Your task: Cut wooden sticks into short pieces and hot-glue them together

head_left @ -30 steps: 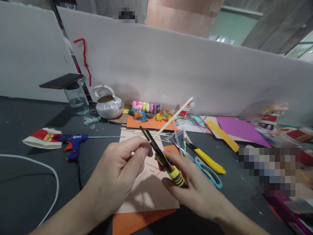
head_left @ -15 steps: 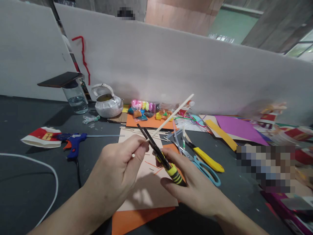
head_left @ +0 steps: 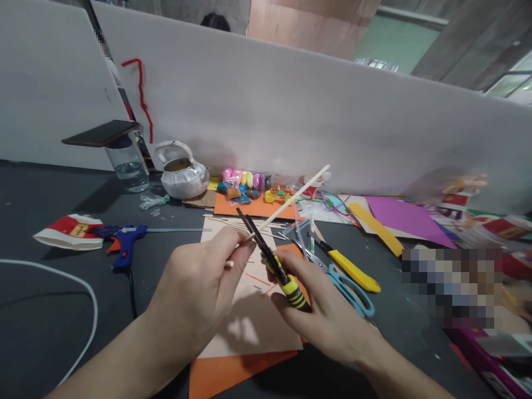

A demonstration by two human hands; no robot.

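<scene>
Between the thumb and fingers of my left hand (head_left: 199, 282) is a thin pale stick (head_left: 297, 195). It slants up to the right, and its short lower end pokes out below my fingers. My right hand (head_left: 320, 305) is closed around black-bladed scissors (head_left: 266, 249) with yellow-and-black striped handles. Their blades point up to the left and cross the stick just beyond my left fingertips. Whether the blades touch the stick is hard to make out. Under both hands lies a pale sheet (head_left: 257, 332) on orange paper (head_left: 224, 379), with small stick pieces on it.
To the left are a blue glue gun (head_left: 128, 241), a red-and-white paper cup (head_left: 68, 233) and a white cable (head_left: 89, 288). A small kettle (head_left: 185, 180) and water jar (head_left: 131, 174) stand behind. Teal-handled scissors (head_left: 353, 293) and a yellow utility knife (head_left: 355, 270) lie right.
The stick's tip has dipped slightly, and the scissors have shifted a little along with my right hand. Both hands keep their holds.
</scene>
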